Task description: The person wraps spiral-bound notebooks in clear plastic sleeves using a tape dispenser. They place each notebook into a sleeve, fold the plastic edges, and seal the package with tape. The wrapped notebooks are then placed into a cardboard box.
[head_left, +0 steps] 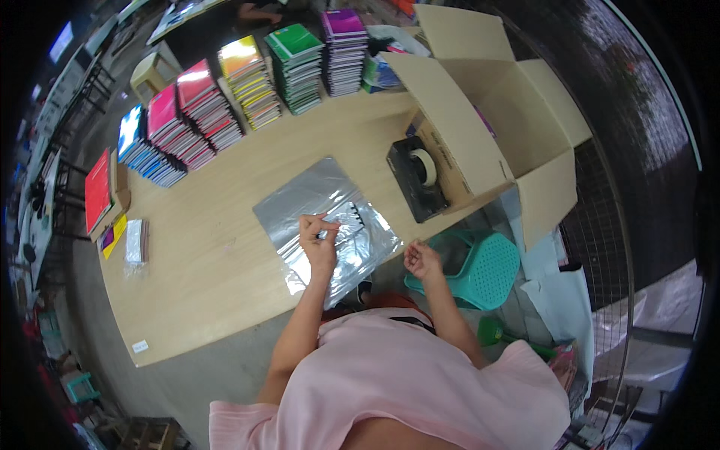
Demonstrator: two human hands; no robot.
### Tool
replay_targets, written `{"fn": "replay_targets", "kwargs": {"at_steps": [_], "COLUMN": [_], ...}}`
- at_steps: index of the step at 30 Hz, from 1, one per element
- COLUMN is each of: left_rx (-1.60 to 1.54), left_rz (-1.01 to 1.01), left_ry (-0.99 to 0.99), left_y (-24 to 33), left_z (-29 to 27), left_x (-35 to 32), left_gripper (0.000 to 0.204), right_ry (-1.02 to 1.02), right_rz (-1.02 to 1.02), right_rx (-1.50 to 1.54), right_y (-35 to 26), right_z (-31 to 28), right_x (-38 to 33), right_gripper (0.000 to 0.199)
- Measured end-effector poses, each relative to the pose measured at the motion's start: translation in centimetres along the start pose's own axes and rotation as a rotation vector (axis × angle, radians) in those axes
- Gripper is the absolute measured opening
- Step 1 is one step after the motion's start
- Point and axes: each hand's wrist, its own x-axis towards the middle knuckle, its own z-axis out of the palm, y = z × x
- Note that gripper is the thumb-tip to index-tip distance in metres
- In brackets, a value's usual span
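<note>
The shiny clear plastic sheeting (309, 191) lay on the pale wooden surface (210, 259), its near end reaching the edge in front of the person. The left hand (318, 244) was over the sheeting, its fingers bent with thumb and forefinger close together; whether they pinched the film could not be told. Just right of that hand, a dark zigzag strip (357, 215) showed on the sheeting. The right hand (423, 261) hovered just right of the sheeting's near end, its fingers loosely curled; whether they held anything could not be told.

Right of the sheeting sat a black tape dispenser (406, 184) with a pale roll (425, 166), and beyond it an open cardboard box (529, 112). Beyond the sheeting, from left to right, stood stacks of notebooks: blue (146, 150), pink (176, 131), red (210, 105), yellow (251, 86), green (300, 71) and purple (345, 56). Well left of the sheeting lay a small white packet (135, 244). A teal stool (491, 270) stood to the sheeting's right, below the level of the surface.
</note>
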Motion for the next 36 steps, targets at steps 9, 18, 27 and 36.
{"fn": "replay_targets", "kwargs": {"at_steps": [9,18,27,36], "left_rx": [0.054,0.005,0.542,0.546], "left_rz": [0.068,-0.086,0.220,0.268], "left_ry": [0.027,-0.069,-0.509,-0.525], "left_y": [0.5,0.5,4.7,4.7], "left_z": [0.3,-0.8,-4.2,-3.9], "left_x": [-0.6,-0.4,1.7,1.1], "left_gripper": [0.014,0.027,0.051,0.051], "right_ry": [-0.446,-0.228,-0.460,-0.303], "right_rz": [-0.547,-0.780,-0.325,-0.725], "right_rx": [-0.597,-1.279,-0.790,-1.382], "right_y": [-1.8,-0.2,-0.5,-0.1], "right_z": [17.3,16.4,14.9,15.5], "right_x": [-10.9,-8.8,-8.9,-9.7], "right_gripper": [0.021,0.027,0.009,0.021]}}
